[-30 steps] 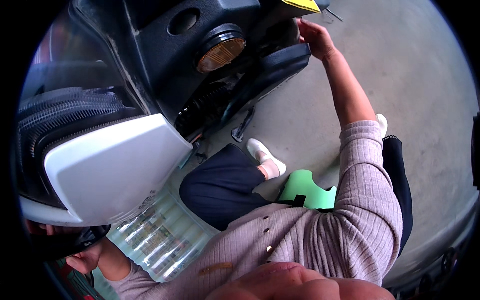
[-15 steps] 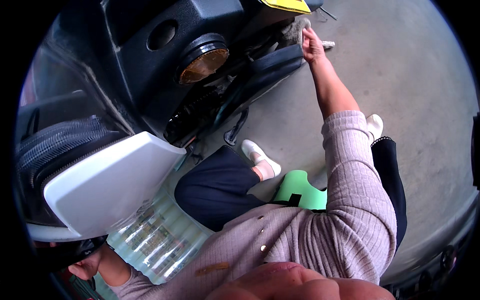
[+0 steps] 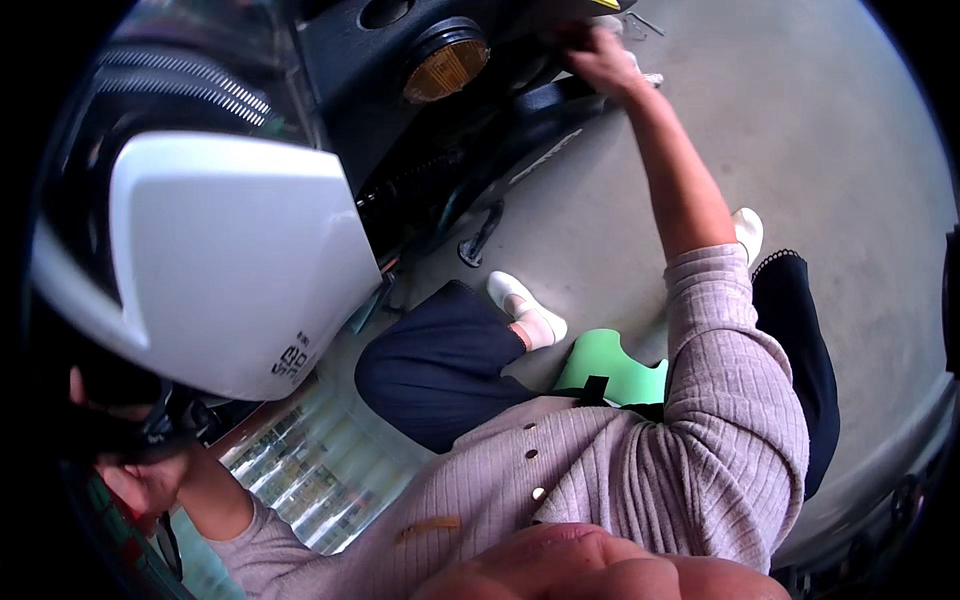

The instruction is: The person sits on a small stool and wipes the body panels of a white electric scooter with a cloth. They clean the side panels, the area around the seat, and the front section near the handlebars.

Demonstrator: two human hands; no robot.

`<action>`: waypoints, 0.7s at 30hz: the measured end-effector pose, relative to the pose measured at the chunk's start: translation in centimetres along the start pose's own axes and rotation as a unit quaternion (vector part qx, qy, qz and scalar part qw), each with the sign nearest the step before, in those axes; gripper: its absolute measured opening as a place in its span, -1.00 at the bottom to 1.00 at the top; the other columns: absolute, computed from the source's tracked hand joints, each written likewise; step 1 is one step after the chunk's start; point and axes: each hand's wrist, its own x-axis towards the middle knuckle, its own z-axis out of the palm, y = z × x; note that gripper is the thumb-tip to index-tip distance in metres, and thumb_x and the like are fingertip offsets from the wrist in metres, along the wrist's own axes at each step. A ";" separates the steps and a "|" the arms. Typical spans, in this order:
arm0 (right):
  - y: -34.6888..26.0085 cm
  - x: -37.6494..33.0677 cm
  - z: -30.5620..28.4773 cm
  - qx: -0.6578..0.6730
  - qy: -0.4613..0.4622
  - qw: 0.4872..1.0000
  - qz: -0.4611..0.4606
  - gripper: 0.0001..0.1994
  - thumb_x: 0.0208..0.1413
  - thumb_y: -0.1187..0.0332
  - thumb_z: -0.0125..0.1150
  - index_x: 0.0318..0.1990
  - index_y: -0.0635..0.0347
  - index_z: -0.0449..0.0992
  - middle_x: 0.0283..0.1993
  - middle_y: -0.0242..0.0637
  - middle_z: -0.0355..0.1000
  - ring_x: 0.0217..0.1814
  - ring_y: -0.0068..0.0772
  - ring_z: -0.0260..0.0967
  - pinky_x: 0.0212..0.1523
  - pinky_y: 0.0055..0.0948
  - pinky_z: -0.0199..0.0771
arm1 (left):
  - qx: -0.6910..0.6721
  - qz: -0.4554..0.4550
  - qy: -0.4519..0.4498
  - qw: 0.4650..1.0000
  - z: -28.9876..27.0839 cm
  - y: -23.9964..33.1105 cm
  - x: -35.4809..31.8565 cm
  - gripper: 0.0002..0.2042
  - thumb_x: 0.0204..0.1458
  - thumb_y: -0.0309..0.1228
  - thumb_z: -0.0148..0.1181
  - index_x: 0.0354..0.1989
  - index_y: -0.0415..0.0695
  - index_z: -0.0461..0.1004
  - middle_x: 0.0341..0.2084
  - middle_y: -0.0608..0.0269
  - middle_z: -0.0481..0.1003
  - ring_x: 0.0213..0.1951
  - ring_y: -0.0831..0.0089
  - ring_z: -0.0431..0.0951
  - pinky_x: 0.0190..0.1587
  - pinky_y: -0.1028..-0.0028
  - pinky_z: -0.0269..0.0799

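A dark scooter or motorbike (image 3: 350, 70) with a white side panel (image 3: 235, 260) and a round amber reflector (image 3: 447, 72) fills the upper left. My right arm stretches far forward. Its hand (image 3: 605, 65), bent and blurred, is at the dark rear part under the yellow plate (image 3: 606, 3). A greyish cloth (image 3: 608, 24) shows past the knuckles, gripped in that hand. At the lower left, my left hand (image 3: 145, 482) is wrapped around a black part (image 3: 165, 425) below the white panel. Shadow hides most of its fingers.
Grey concrete floor (image 3: 820, 200) lies to the right. Between my legs is a green seat (image 3: 610, 368) with a black strap. A small stand foot (image 3: 472, 250) juts from the vehicle. Ribbed translucent sheeting (image 3: 320, 480) is at the lower left, and a thin metal rod (image 3: 645, 22) lies at the top.
My right hand has moved up and slightly left with the cloth, turning knuckles up. My view has shifted, so the white panel appears higher and more face-on. My left hand stays at the black part.
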 end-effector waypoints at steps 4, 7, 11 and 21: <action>-4.9 -0.5 6.7 -0.218 0.002 0.966 -0.138 -0.57 -0.02 0.65 0.12 0.07 0.22 0.51 0.04 -0.11 0.52 0.10 -0.23 0.47 0.16 -0.34 0.44 | -0.208 -0.066 -0.144 0.965 -1.7 -1.2 0.6 -0.30 0.10 -0.15 -0.30 0.37 -0.39 0.08 0.29 -0.25 0.20 0.31 -0.08 0.25 0.34 0.04 0.19; -7.7 -1.3 8.7 -0.343 -0.057 0.935 -0.073 -0.66 0.01 0.47 0.21 0.01 0.13 0.55 -0.06 -0.08 0.53 -0.01 -0.07 0.49 0.06 -0.24 0.48 | 0.003 0.035 -0.182 0.983 -0.1 -1.7 1.1 -0.31 0.13 -0.04 -0.25 0.39 -0.19 0.12 0.31 -0.23 0.20 0.30 0.04 0.28 0.34 0.18 0.21; -11.3 -1.4 13.1 -0.332 -0.075 0.935 -0.095 -0.71 0.07 0.28 0.27 -0.03 0.02 0.58 -0.10 -0.09 0.55 -0.01 -0.04 0.49 0.05 -0.20 0.49 | 0.137 0.182 -0.187 0.956 1.3 -2.0 2.5 -0.35 0.17 -0.02 -0.38 0.30 -0.20 0.28 0.29 -0.09 0.28 0.32 0.11 0.27 0.35 0.19 0.19; -0.4 0.8 -0.2 -0.063 0.265 0.959 0.078 -0.71 0.09 0.52 0.05 -0.02 0.38 0.48 -0.10 0.05 0.54 -0.06 -0.11 0.52 -0.03 -0.31 0.49 | 0.157 0.196 -0.179 0.951 1.4 -2.2 2.3 -0.32 0.16 -0.01 -0.37 0.36 -0.19 0.19 0.34 -0.01 0.22 0.34 0.08 0.25 0.38 0.17 0.12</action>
